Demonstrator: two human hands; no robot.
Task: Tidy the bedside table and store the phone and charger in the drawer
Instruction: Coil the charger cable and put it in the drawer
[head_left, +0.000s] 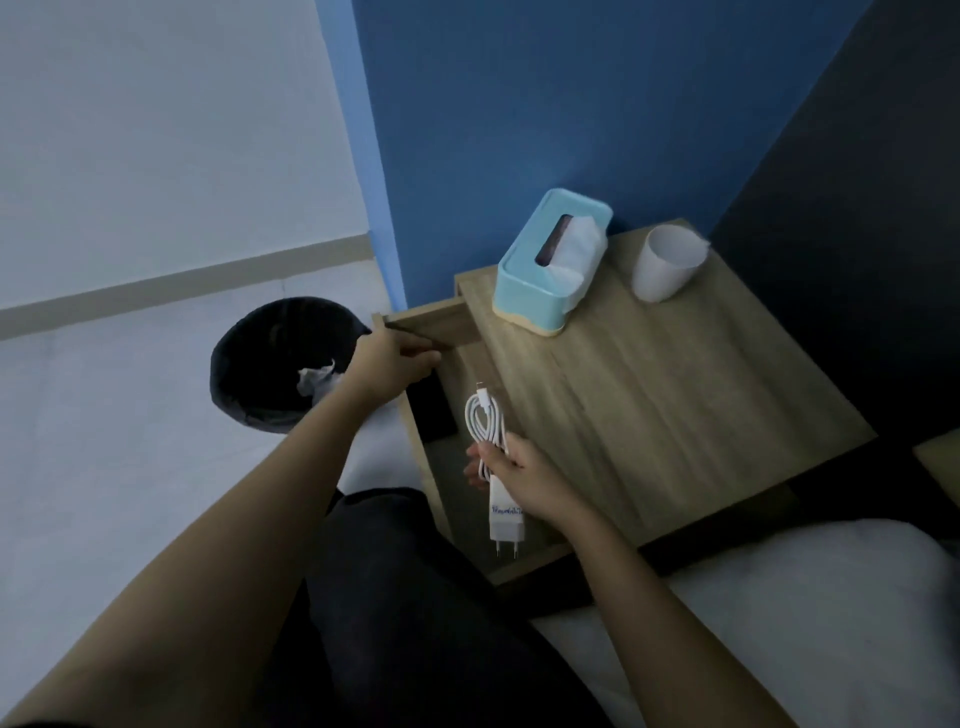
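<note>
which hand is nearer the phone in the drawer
Left. The left hand grips the drawer front just above the dark phone. The right hand holds the white charger over the drawer, farther off beside the phone.

Quick count: one light-blue plastic tissue box, one white paper cup, one coiled white charger with its cable, one flat black phone in the one open wooden drawer, one round black bin, two bare hands.
</note>
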